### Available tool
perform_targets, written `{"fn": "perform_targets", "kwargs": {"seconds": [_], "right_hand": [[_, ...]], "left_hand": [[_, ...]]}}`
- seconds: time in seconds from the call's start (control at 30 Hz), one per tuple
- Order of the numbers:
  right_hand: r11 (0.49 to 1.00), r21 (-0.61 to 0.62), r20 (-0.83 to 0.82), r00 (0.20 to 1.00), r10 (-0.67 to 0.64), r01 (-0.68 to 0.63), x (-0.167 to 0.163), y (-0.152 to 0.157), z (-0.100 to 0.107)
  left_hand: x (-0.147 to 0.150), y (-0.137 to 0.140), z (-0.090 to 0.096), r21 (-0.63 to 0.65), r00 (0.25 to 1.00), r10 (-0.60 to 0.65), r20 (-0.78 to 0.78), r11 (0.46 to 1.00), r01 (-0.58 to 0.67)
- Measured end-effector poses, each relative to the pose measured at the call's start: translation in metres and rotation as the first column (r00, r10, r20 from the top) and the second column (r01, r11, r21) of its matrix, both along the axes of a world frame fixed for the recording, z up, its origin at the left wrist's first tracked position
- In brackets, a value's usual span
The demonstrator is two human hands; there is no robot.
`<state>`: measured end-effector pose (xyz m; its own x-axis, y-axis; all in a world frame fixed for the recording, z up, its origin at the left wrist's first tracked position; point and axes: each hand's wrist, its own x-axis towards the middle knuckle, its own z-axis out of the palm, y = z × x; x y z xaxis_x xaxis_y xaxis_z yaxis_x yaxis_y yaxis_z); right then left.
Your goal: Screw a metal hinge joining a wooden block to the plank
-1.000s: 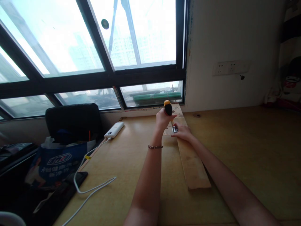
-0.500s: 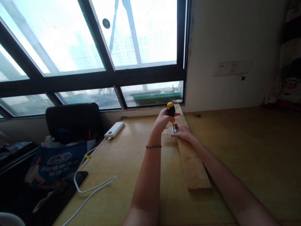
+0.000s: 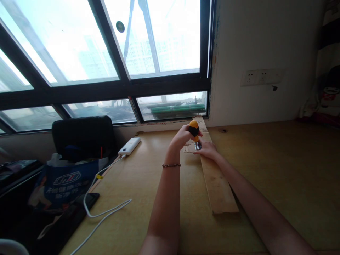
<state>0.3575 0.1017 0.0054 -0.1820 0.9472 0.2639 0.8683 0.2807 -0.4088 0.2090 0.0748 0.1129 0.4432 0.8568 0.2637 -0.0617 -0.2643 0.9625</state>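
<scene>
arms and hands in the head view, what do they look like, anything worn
Both arms are bare up to the bottom edge of the picture, no sleeves or gloves showing. The left hand has a thin dark beaded bracelet round its wrist. The right hand and its wrist show no ring, watch or band.

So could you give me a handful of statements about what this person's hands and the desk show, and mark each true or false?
1. The left hand grips a screwdriver with a black and orange handle. True.
2. The right hand rests on a long pale wooden plank. True.
3. The plank stands upright against the window. False: it lies flat on the yellow-brown wooden desk.
4. The white power bank has no cable. False: a white cable leads from it.
5. The right wrist wears a bracelet. False: the thin bracelet is on the left.
</scene>
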Motion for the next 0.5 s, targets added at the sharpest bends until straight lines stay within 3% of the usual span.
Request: {"fn": "perform_targets", "kwargs": {"seconds": [0.23,0.5], "right_hand": [[1.0,0.017,-0.026,1.0,-0.004,0.004,0.001,0.002,-0.003],[0.999,0.044,-0.054,0.998,0.02,-0.018,0.002,0.006,-0.009]], "left_hand": [[0.001,0.011,-0.006,-0.005,0.963,0.224,0.153,0.974,-0.226],[-0.001,0.018,-0.012,-0.178,0.841,0.466,0.274,0.884,-0.432]]}}
